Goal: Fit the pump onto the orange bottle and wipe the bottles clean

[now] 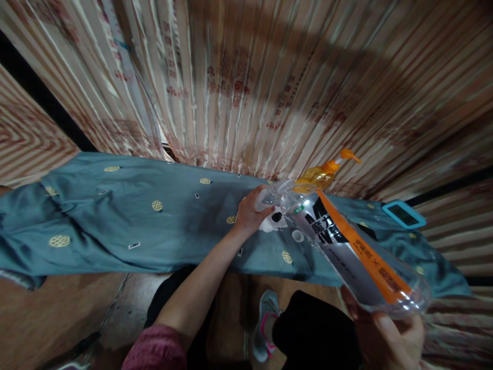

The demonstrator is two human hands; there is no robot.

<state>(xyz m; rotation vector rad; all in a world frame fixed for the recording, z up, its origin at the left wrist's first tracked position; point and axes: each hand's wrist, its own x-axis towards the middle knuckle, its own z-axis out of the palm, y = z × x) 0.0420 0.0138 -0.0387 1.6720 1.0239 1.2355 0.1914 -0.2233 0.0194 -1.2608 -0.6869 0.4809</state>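
Note:
My right hand is wrapped round the base of a large clear plastic bottle with a silver and orange label. The bottle is tilted, its neck end pointing up and left. At that end my left hand is closed on a small clear plastic vessel; whether it is a cup or another bottle I cannot tell. The bottle's mouth is at or against this vessel, and the exact contact is unclear. Below them lies a white crumpled tissue with a small black piece on it. A whitish round cap lies beside it.
A pump bottle of orange-yellow liquid with an orange pump head stands behind the large bottle. To the right lies a blue-framed device. A teal patterned cloth covers the narrow table, against a pleated printed curtain.

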